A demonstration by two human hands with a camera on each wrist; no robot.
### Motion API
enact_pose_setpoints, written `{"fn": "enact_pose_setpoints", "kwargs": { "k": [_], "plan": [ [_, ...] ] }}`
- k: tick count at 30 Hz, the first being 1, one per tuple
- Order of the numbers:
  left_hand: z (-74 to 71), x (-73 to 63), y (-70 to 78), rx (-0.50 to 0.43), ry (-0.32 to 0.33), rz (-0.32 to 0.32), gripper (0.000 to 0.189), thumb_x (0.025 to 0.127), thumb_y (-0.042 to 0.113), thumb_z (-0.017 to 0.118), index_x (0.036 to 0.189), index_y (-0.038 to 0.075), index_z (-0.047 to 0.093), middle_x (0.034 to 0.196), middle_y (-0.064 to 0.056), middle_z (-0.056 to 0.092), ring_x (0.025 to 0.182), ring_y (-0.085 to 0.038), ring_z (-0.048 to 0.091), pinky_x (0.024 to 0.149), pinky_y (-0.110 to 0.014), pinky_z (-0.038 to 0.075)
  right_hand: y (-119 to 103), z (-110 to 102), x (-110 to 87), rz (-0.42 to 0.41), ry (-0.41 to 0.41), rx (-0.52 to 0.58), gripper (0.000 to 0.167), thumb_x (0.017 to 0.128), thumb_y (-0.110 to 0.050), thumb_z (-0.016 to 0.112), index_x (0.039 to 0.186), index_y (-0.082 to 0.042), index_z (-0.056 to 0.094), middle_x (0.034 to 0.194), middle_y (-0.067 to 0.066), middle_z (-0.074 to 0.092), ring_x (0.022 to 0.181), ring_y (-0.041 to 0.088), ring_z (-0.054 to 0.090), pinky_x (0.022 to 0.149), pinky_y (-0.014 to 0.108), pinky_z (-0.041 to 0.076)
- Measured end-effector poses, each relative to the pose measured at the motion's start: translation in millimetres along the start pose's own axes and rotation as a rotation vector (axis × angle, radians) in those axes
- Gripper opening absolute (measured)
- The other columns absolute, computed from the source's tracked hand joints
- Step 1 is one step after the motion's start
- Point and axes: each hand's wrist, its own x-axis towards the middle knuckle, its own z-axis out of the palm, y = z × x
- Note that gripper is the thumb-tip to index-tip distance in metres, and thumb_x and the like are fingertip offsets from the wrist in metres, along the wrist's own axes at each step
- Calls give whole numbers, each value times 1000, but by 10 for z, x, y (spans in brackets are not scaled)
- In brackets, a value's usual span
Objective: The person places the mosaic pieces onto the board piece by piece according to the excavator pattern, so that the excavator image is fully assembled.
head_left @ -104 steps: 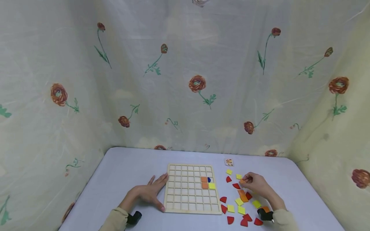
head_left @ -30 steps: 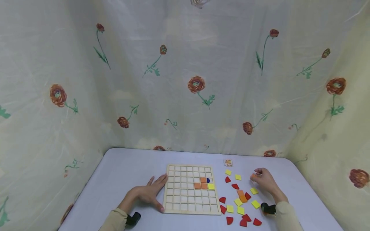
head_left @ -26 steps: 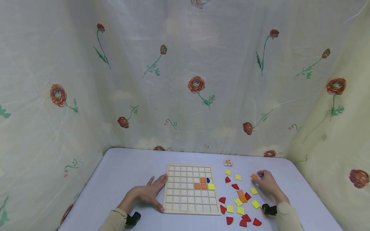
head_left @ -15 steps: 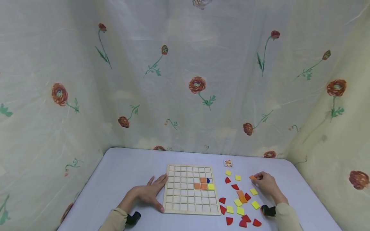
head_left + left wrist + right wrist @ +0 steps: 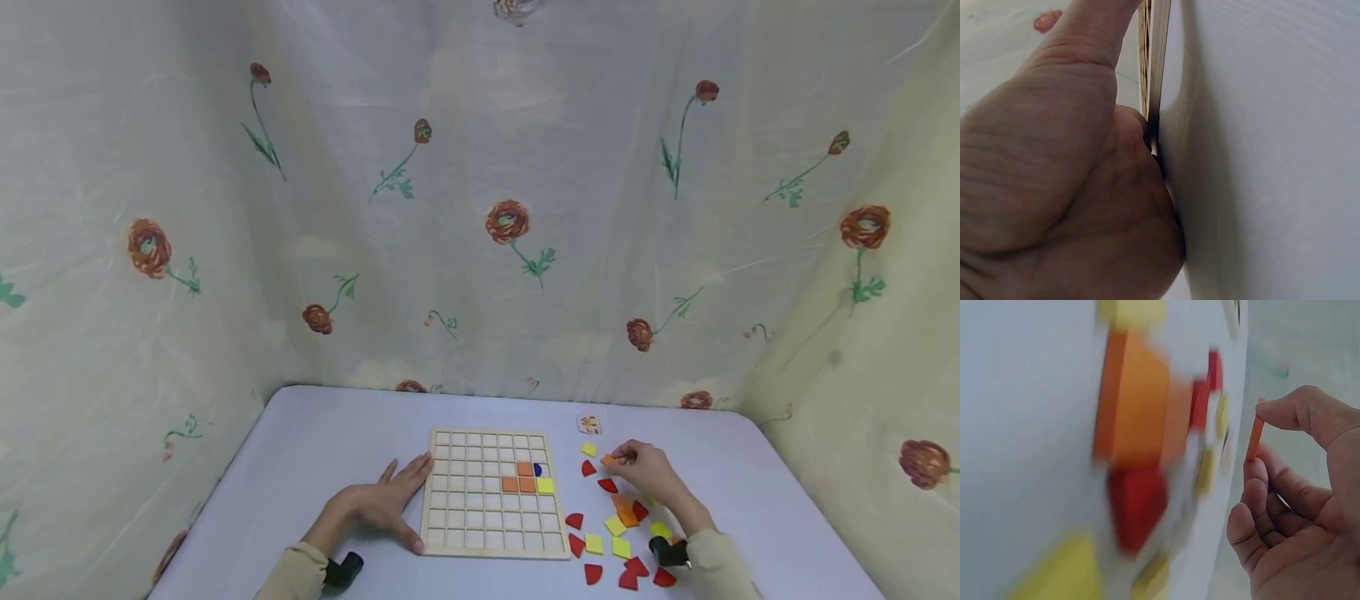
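Note:
My right hand point(image 5: 649, 472) pinches an orange square tile point(image 5: 1256, 434) between thumb and fingers, raised off the table in the right wrist view. It hovers over the scattered pieces, right of the wooden grid board point(image 5: 468, 551). My left hand point(image 5: 386, 502) lies spread against the board's left edge, thumb at its lower left corner; the left wrist view shows the palm point(image 5: 1104, 231) down by the table. In the grid sit several orange tiles point(image 5: 527, 484), one yellow tile point(image 5: 545, 485) and a dark blue rounded piece point(image 5: 537, 470).
Right of the board lie loose yellow square tiles point(image 5: 593, 544), red quarter-circle pieces point(image 5: 593, 574) and overlapping orange tiles point(image 5: 627, 516). A small printed card point(image 5: 588, 425) lies behind them. A flowered curtain point(image 5: 585, 250) hangs around the white table point(image 5: 337, 433).
An orange tile has come into the grid, left of the others. My right hand went right, turned another orange tile in its fingers, then carried it left towards the board. The left hand stayed still.

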Motion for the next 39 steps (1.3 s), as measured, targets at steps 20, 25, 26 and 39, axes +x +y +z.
{"fn": "enact_pose_setpoints", "kwargs": {
  "k": [20,25,26,39],
  "plan": [
    [-12,-20,27,9,-9,5,129,68,62,78,156,7,1,164,-9,-5,151,-26,-6,121,-53,-7,-1112,987,-238,-535,-275,-27,17,82,-13,74,95,-8,66,86,-1,61,72,8,51,62,19,45],
    [-15,-16,19,12,-6,17,129,68,62,78,155,7,1,164,-9,-6,151,-26,-6,120,-53,-7,-1189,1049,-207,-580,-261,-28,15,81,-10,73,94,-8,66,85,1,62,71,8,50,60,20,45],
    [-14,-15,18,15,-3,20,129,67,62,78,155,7,1,164,-9,-5,151,-26,-6,120,-53,-7,-1198,1055,-195,-583,-260,-30,15,81,-10,72,94,-8,66,85,0,61,70,8,50,61,20,45],
    [-14,-23,14,14,-2,20,129,68,60,79,155,6,2,164,-10,-5,151,-26,-6,120,-53,-7,-1269,1072,-97,-594,-309,-90,10,84,-11,73,92,-12,68,86,-4,62,73,7,51,64,21,45]
  ]
}}
